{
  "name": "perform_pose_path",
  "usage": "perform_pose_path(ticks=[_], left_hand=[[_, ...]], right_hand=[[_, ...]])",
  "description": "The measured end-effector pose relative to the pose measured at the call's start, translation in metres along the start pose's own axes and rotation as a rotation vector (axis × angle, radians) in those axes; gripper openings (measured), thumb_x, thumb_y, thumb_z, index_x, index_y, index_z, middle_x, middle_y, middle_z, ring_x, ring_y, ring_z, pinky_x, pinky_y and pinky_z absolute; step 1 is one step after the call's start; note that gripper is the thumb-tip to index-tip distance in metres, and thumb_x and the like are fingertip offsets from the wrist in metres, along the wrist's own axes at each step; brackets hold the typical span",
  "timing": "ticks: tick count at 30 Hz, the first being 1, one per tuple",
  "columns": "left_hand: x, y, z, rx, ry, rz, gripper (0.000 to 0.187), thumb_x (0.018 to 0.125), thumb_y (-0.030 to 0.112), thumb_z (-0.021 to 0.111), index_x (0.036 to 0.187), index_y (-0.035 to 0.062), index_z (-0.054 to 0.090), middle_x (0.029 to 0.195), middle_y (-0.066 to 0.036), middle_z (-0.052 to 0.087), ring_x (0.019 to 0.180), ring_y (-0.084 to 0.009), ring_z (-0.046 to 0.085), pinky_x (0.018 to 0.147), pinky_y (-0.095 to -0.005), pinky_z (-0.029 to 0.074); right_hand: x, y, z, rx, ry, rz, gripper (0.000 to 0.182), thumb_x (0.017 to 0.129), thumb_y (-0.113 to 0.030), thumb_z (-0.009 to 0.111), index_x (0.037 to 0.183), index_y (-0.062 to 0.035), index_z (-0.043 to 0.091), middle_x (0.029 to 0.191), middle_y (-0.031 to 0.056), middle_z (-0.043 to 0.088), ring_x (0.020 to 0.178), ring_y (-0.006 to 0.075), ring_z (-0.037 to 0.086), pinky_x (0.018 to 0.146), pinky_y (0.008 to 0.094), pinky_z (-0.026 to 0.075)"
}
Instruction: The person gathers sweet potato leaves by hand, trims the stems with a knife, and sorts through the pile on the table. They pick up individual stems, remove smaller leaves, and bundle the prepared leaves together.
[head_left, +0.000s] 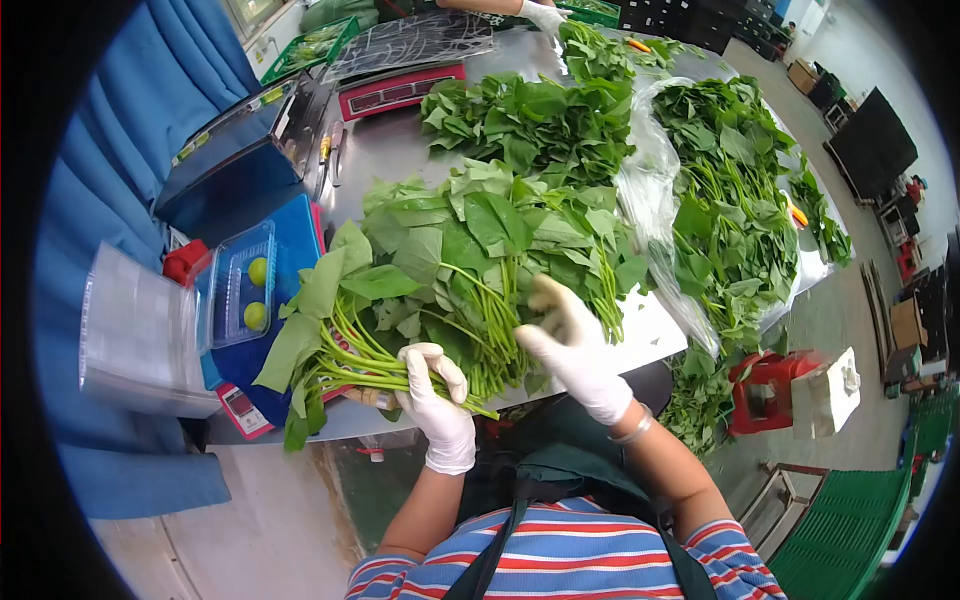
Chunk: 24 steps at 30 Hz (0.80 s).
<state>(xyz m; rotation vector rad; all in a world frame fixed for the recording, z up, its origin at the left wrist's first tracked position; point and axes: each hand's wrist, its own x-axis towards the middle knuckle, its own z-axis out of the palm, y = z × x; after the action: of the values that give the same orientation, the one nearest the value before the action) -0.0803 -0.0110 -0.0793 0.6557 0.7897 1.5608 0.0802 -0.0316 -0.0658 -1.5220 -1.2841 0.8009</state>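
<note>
Leafy green long-stemmed vegetable bunch (400, 300): lies at the near edge of the steel table (390, 160), stems toward 7 o'clock. White-gloved left hand (437, 400) wraps closed around the stems. White-gloved right hand (570, 345), fingers spread, rests on the leaves at 3 o'clock. Blue weighing scale (262, 300) at 9 o'clock; loose greens pile (530, 120) at 12 o'clock.

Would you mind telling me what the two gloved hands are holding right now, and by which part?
The left hand grips a bunch of leafy greens by its stems, near the cut ends. The right hand is open over the leaves and grips nothing.
</note>
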Motion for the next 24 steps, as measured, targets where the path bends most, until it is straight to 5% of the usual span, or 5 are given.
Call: perform_pose_path(ticks=[5, 10, 18, 21, 24], left_hand=[[-0.002, -0.001, -0.007, 0.035, 0.020, -0.083, 0.027, 0.095, 0.031, 0.045, 0.085, 0.0064, 0.051, 0.056, -0.001, 0.042, 0.039, -0.0083, 0.034, 0.037, -0.0213, 0.027], [0.006, -0.001, -0.010, 0.079, -0.011, -0.064, 0.026, 0.095, 0.030, 0.045, 0.085, 0.0066, 0.051, 0.056, -0.001, 0.042, 0.039, -0.0081, 0.034, 0.037, -0.0212, 0.026], [0.012, -0.002, -0.003, 0.066, -0.009, -0.104, 0.026, 0.094, 0.030, 0.046, 0.085, 0.0068, 0.052, 0.054, -0.001, 0.043, 0.038, -0.0081, 0.034, 0.037, -0.0206, 0.026], [0.012, -0.004, -0.006, 0.069, -0.005, -0.124, 0.025, 0.094, 0.030, 0.047, 0.085, 0.0068, 0.052, 0.054, -0.001, 0.043, 0.038, -0.0082, 0.034, 0.037, -0.0206, 0.027], [0.012, -0.003, -0.006, 0.060, -0.016, -0.117, 0.025, 0.094, 0.030, 0.047, 0.085, 0.0067, 0.052, 0.053, -0.002, 0.043, 0.038, -0.0083, 0.035, 0.037, -0.0209, 0.027]], right_hand=[[0.022, -0.010, 0.028, -0.411, 0.080, -0.191, 0.069, 0.076, -0.027, 0.067, 0.131, 0.0002, 0.036, 0.098, 0.0131, 0.052, 0.072, 0.0225, 0.056, 0.062, 0.0288, 0.047], [0.018, -0.007, -0.010, 0.065, 0.159, -0.030, 0.021, 0.081, -0.009, 0.057, 0.100, -0.0013, 0.053, 0.083, 0.0050, 0.055, 0.076, 0.0129, 0.052, 0.073, 0.0249, 0.044], [0.021, -0.010, -0.025, 0.538, 0.248, 0.307, 0.027, 0.093, -0.026, 0.044, 0.111, -0.0063, 0.049, 0.093, 0.0008, 0.057, 0.060, 0.0041, 0.046, 0.050, 0.0176, 0.037], [0.025, -0.006, 0.001, -0.139, 0.128, -0.004, 0.039, 0.088, -0.032, 0.054, 0.112, -0.0028, 0.045, 0.091, 0.0176, 0.060, 0.064, 0.0291, 0.059, 0.056, 0.0345, 0.048], [0.028, -0.015, 0.014, -0.340, 0.122, 0.017, 0.056, 0.077, -0.038, 0.066, 0.110, 0.0012, 0.044, 0.080, 0.0208, 0.060, 0.072, 0.0357, 0.061, 0.062, 0.0398, 0.048]])
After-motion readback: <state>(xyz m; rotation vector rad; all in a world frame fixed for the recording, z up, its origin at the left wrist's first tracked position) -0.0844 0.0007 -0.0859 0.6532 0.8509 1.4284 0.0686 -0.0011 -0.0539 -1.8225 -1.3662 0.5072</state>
